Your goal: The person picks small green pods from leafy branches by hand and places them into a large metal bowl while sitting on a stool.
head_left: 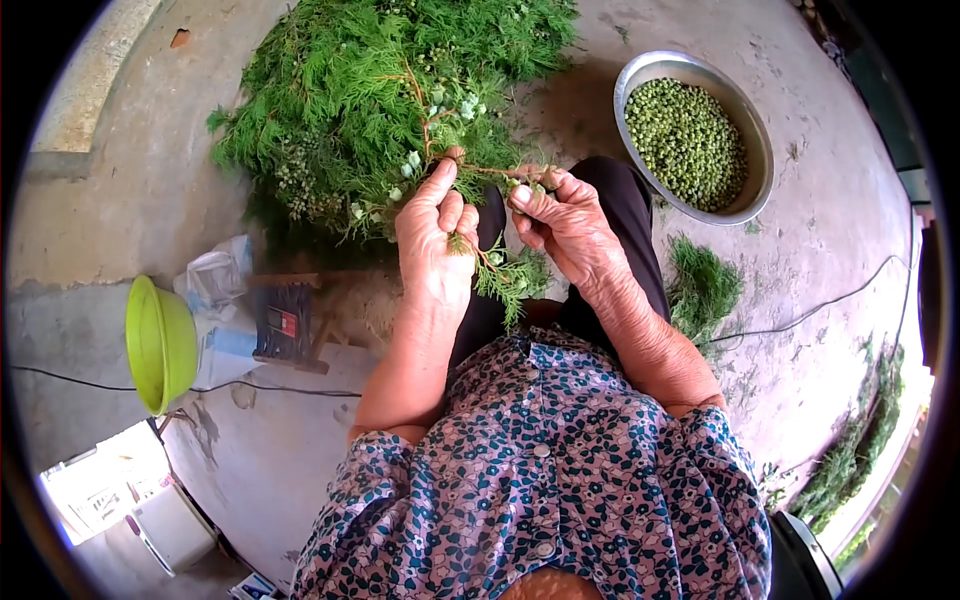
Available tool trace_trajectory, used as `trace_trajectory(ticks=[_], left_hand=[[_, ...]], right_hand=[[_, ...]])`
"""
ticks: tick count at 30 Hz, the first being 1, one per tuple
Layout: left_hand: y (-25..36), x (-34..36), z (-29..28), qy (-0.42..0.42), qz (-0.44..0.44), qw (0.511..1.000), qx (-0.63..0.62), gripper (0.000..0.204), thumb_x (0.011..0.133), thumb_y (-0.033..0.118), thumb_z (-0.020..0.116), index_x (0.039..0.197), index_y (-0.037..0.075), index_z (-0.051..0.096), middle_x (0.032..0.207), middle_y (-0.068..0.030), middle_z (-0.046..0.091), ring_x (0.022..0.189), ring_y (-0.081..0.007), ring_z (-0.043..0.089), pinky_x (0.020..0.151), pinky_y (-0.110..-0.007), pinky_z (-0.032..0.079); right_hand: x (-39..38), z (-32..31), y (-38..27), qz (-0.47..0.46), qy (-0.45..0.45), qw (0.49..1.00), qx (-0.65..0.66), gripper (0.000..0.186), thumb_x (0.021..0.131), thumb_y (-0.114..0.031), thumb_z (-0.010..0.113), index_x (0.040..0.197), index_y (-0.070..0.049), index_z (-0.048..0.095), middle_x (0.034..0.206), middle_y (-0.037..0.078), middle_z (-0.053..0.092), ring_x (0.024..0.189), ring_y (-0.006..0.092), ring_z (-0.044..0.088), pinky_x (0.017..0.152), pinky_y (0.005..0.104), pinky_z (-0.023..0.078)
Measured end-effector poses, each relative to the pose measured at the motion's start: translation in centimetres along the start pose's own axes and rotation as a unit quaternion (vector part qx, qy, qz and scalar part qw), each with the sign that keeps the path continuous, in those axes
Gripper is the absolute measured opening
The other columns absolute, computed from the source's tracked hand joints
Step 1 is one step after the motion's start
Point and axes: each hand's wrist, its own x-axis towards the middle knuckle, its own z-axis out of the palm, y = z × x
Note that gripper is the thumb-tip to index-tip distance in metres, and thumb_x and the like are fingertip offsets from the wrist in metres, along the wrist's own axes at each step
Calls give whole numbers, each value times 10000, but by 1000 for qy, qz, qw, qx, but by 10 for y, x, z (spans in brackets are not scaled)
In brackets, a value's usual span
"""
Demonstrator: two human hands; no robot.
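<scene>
My left hand [437,222] is closed round a leafy evergreen branch [420,100], its thumb pressed on the woody stem. Pale green cones [411,165] sit among the leaves beside that hand. A thin twig of the branch runs across to my right hand [568,222], whose thumb and fingers pinch at greenish cones [522,185] near the twig's end. A small leafy sprig [505,275] hangs below my left hand. Just beyond both hands rises a big heap of cut green branches [330,90].
A metal basin [760,165] full of small green cones stands on the floor at the far right. Loose greenery [703,285] lies by my right leg. To the left are a lime green basin [160,345], a small stool [285,320] and plastic bags [217,275]. Dark cables [800,318] cross the floor.
</scene>
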Motion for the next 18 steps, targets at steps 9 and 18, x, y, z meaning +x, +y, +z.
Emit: trace_trajectory(ticks=[9,18], left_hand=[[8,0,-6,-14,49,999,5,171,841,186,573,972,81,599,455,84,284,372,-46,264,359,-164,227],[6,25,-15,39,43,991,-118,134,807,177,618,887,77,576,604,32,513,462,-53,418,406,-177,345]], right_hand=[[13,-30,-10,-122,137,982,-33,103,834,-101,565,857,0,559,657,7,508,524,87,443,454,213,343],[14,-45,-27,-57,37,985,162,175,868,-103,500,975,35,507,809,49,502,671,184,520,561,272,444]])
